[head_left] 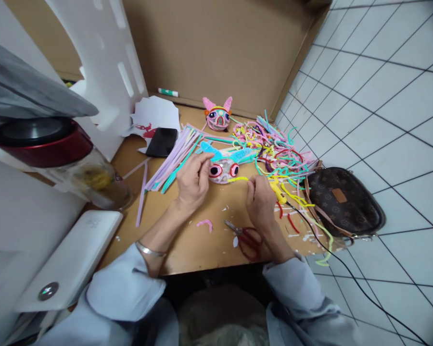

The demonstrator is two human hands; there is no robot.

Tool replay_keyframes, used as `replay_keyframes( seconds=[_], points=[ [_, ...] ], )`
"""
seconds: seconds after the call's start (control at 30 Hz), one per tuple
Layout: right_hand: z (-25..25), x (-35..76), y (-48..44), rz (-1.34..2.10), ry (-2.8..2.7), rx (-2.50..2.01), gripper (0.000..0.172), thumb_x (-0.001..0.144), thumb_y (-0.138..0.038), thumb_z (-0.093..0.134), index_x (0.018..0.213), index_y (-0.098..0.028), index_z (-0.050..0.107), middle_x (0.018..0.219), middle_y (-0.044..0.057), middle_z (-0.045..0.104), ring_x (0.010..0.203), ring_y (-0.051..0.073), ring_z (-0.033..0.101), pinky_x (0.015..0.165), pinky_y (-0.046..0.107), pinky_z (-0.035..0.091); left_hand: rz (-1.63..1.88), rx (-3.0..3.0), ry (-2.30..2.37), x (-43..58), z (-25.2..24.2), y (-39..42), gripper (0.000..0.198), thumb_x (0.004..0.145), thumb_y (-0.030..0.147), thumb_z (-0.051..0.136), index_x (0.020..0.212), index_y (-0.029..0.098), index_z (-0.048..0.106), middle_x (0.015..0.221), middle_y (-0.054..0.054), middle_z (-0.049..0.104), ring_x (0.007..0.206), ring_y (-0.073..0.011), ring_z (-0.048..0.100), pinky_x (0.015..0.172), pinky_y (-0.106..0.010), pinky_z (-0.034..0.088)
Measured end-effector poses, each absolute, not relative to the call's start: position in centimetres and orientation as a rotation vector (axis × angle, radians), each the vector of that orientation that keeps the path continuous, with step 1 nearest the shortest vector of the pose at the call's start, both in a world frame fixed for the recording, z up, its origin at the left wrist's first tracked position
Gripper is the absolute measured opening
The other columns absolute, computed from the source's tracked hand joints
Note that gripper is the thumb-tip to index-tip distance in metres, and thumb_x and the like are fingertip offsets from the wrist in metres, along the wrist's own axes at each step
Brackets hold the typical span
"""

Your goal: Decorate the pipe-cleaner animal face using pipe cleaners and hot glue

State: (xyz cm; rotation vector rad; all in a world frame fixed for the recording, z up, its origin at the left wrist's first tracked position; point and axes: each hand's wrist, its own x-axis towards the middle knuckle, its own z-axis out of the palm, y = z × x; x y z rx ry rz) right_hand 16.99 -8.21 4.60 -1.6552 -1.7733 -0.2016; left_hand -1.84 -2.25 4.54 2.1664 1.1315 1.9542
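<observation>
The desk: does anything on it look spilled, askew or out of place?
Yes: a pale green strand appears to hang off the desk, and scraps lie around the scissors. The pile of pipe cleaners is tangled, unlike the straighter bundle beside the phone.

Fuzzy pipe cleaners (176,156), glossy smooth phone (162,142), shiny metal bracelet (150,251).

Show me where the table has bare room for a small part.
Near the front edge of the brown wooden table, between the silver-bangled left forearm, curved pink fuzzy strip and red-handled metal scissors. A smaller patch lies below the blue-eared round figure. The right is crowded: tangled multicoloured fuzzy strips, yellow corded tool, brown patterned bag.
</observation>
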Motion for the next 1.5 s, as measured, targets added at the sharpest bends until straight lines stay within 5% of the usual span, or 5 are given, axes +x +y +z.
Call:
replay_keyframes(
  seconds=[0.63, 0.77, 1.13, 1.3, 1.5],
  points=[
    [6.4, 12.7, -3.3, 0.087, -1.785, -1.184, 0.03, 0.099, -0.031, 0.042, 0.119, -0.023, 0.063, 0.102, 0.01, 0.07, 0.094, 0.023, 0.065, 0.089, 0.038, 0.053, 1.848, 2.234, 1.317, -3.1, 3.9, -0.8, 0.025, 0.098, 0.028, 0.053, 0.113, 0.015, 0.069, 0.086, -0.007, 0.075, 0.075, -0.0149, 0.069, 0.075, -0.026, 0.054],
    [6.4, 12.7, -3.7, 0.104, -1.83, -1.179, 0.027, 0.098, -0.027, 0.044, 0.11, -0.023, 0.067, 0.102, 0.01, 0.071, 0.099, 0.023, 0.065, 0.092, 0.039, 0.053, 1.903, 2.091, 1.309, -2.8, 4.4, -1.3, 0.028, 0.099, 0.031, 0.053, 0.116, 0.015, 0.067, 0.078, -0.002, 0.072, 0.066, -0.0122, 0.066, 0.069, -0.024, 0.054],
    [5.2, 13.4, -9.1, 0.34, -1.725, -1.402, 0.017, 0.094, -0.032, 0.052, 0.083, -0.023, 0.062, 0.068, -0.001, 0.061, 0.06, 0.014, 0.054, 0.063, 0.027, 0.044, 1.891, 2.133, 1.23, -2.6, 4.8, -2.2, 0.033, 0.103, 0.037, 0.045, 0.114, 0.015, 0.067, 0.085, -0.005, 0.074, 0.063, -0.011, 0.063, 0.065, -0.023, 0.05],
    [4.8, 15.3, -12.1, 0.37, -1.634, -1.503, 0.02, 0.092, -0.032, 0.054, 0.076, -0.023, 0.06, 0.066, -0.002, 0.06, 0.057, 0.013, 0.049, 0.057, 0.026, 0.039, 1.869, 2.3, 1.105, -1.9, 4.9, -2.6, 0.033, 0.101, 0.04, 0.047, 0.089, 0.018, 0.068, 0.073, -0.004, 0.07, 0.059, -0.0116, 0.059, 0.06, -0.024, 0.044],
    [3.1, 18.8, -13.5, 0.32, -1.666, -1.59, 0.017, 0.089, -0.028, 0.057, 0.074, -0.022, 0.059, 0.073, 0.001, 0.06, 0.066, 0.015, 0.052, 0.064, 0.028, 0.042, 1.927, 2.554, 0.791, -0.8, 4.9, -3.9, 0.042, 0.103, 0.027, 0.042, 0.062, 0.019, 0.048, 0.053, 0.002, 0.049, 0.05, -0.0104, 0.043, 0.055, -0.026, 0.032]
  ],
)
